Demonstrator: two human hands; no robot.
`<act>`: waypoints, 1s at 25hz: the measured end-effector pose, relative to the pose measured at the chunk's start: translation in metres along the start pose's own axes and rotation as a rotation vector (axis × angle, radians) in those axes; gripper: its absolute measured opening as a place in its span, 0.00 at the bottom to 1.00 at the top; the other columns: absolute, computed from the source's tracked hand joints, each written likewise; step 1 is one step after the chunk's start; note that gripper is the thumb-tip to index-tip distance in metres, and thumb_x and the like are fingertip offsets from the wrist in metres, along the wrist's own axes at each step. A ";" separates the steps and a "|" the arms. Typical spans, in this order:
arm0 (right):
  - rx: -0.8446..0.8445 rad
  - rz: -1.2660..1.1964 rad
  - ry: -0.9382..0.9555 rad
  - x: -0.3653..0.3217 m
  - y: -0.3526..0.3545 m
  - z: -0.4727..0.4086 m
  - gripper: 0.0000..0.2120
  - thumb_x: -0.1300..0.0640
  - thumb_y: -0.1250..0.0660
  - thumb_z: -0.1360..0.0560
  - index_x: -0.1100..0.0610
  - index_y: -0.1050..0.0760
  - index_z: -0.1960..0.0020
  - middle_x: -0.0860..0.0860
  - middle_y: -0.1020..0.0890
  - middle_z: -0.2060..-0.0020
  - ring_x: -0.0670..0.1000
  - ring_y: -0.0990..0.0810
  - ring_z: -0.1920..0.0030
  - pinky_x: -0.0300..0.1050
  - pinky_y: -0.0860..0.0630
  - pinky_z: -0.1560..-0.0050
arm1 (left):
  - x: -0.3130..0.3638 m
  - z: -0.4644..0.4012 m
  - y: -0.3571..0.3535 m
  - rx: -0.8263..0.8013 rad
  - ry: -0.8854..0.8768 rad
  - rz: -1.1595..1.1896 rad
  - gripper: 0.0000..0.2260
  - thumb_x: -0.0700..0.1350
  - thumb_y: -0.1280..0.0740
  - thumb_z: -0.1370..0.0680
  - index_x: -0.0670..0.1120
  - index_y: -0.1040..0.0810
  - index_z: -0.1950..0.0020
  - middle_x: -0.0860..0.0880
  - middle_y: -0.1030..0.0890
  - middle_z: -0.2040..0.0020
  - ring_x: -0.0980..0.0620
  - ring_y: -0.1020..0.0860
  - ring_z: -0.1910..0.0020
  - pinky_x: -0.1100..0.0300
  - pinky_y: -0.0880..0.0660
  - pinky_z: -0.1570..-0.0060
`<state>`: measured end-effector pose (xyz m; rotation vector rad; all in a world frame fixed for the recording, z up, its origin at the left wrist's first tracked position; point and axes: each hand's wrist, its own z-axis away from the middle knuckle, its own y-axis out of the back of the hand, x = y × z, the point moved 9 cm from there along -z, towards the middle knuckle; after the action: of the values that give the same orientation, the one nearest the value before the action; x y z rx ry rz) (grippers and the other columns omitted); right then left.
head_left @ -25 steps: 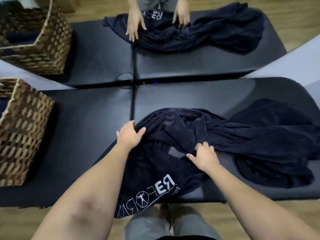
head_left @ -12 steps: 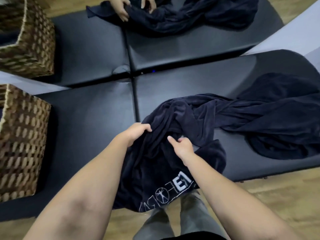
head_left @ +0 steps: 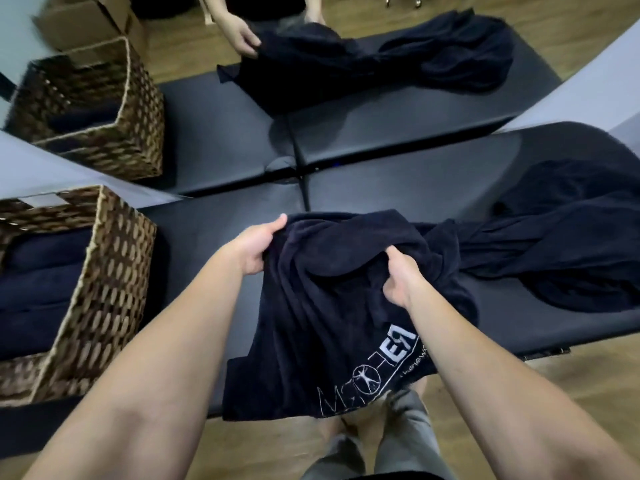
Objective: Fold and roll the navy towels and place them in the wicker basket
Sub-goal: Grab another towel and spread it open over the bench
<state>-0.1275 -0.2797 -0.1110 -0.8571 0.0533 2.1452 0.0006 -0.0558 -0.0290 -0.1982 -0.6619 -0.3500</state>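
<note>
A navy towel [head_left: 332, 306] with a white printed logo hangs over the near edge of the black padded table [head_left: 207, 258]. My left hand [head_left: 258, 249] grips its upper left edge. My right hand [head_left: 401, 280] grips a bunched fold near its middle. More navy towels [head_left: 561, 244] lie crumpled to the right, and the held towel runs into them. The wicker basket [head_left: 104, 282] stands at the left end of the table with rolled navy towels [head_left: 38, 271] inside.
A wall mirror runs along the table's far edge and repeats the table, the basket [head_left: 104, 109], the towels and the person. A cardboard box [head_left: 83, 22] shows in the reflection. Wooden floor and my legs [head_left: 381, 441] lie below the table's near edge.
Both hands have gathered the towel and lifted it off the table toward me. The logo end now hangs further over the near edge. The view has tilted up a little.
</note>
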 end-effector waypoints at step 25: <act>0.038 0.143 0.390 -0.240 -0.014 0.114 0.19 0.49 0.27 0.25 0.55 0.28 0.39 0.54 0.18 0.45 0.56 0.17 0.50 0.56 0.20 0.46 | 0.068 0.192 0.178 0.679 -0.215 0.106 0.12 0.53 0.33 0.19 0.45 0.20 0.46 0.42 0.17 0.51 0.42 0.19 0.52 0.48 0.22 0.52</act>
<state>-0.0745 -0.3965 0.1223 -1.2708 0.3618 2.0683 0.0093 0.1465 0.1506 0.3809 -0.9426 0.0115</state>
